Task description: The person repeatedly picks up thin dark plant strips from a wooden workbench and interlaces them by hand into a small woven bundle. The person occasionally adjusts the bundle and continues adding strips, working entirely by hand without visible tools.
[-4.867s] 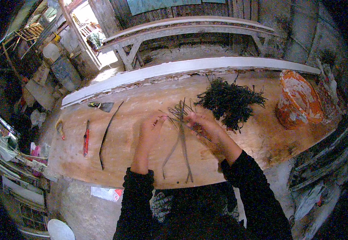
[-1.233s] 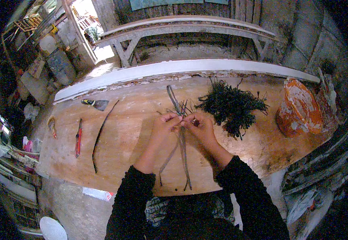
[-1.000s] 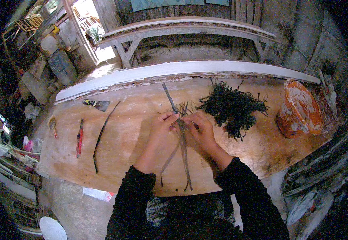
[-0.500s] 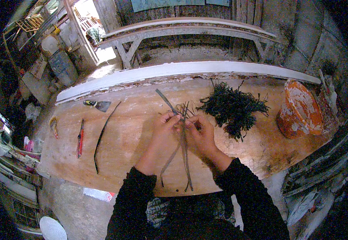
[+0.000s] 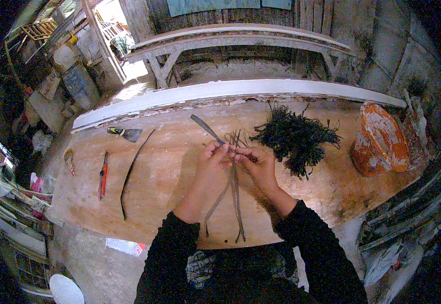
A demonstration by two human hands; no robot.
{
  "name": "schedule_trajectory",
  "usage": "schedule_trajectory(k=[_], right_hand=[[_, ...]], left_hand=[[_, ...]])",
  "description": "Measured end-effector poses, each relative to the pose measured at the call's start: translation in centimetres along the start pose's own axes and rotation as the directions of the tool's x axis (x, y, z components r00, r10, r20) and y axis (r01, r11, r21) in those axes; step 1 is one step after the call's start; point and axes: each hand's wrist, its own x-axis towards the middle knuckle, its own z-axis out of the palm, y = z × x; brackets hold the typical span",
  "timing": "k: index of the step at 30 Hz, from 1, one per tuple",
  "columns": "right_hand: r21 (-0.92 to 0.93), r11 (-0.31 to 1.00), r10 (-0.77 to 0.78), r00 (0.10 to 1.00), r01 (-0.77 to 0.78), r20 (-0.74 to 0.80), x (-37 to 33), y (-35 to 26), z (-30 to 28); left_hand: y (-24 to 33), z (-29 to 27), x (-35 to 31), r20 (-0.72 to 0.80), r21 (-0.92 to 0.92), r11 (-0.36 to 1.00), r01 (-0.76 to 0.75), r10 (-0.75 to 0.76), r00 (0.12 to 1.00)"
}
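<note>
Over the middle of the table, my left hand (image 5: 211, 158) pinches a bundle of thin, flat dark-grey strips (image 5: 237, 205) between thumb and fingers. One wider strip end (image 5: 202, 124) sticks out up and left beyond that hand. My right hand (image 5: 257, 163) is closed on the same strips, its fingertips almost touching the left ones. Long tails hang toward me between my wrists and split apart near the table's front edge. Several thin ends fan out just beyond my fingers. The crossing point is partly hidden by my fingertips.
A heap of dark knotted strips (image 5: 299, 139) lies right of my hands, with a plaster-smeared orange bucket (image 5: 380, 139) farther right. At left are a loose black strip (image 5: 130, 175), red-handled cutters (image 5: 103, 177), a scraper (image 5: 126, 134) and a brush (image 5: 68, 159). A white board (image 5: 230, 90) edges the far side.
The wider strip end has swung a little to the left and lies flatter. My right fingertips have come closer to my left hand. Both hands keep their hold.
</note>
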Motion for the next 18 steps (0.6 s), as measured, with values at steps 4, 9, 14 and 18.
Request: schedule_trajectory(k=[4, 9, 14, 18], right_hand=[[0.364, 0.926, 0.104, 0.995, -0.102, 0.014, -0.3, 0.3, 0.8], [0.176, 0.98, 0.082, 0.996, -0.088, 0.044, 0.2, 1.7, 0.5], [0.391, 0.884, 0.229, 0.967, -0.256, 0.116, 0.2, 2.2, 0.4], [0.534, 0.788, 0.273, 0.951, -0.306, 0.142, 0.1, 1.1, 0.5]], left_hand=[[-0.2, 0.1, 0.2, 0.05, 0.011, 1.0, -0.002, 0.002, 0.999], [-0.5, 0.5, -0.1, 0.047, 0.042, 0.997, -0.058, 0.056, 0.997], [-0.1, 0.7, -0.5, 0.009, 0.037, 0.999, -0.017, 0.016, 1.0], [0.6, 1.1, -0.8, 0.003, -0.04, 0.999, 0.021, -0.021, 1.0]])
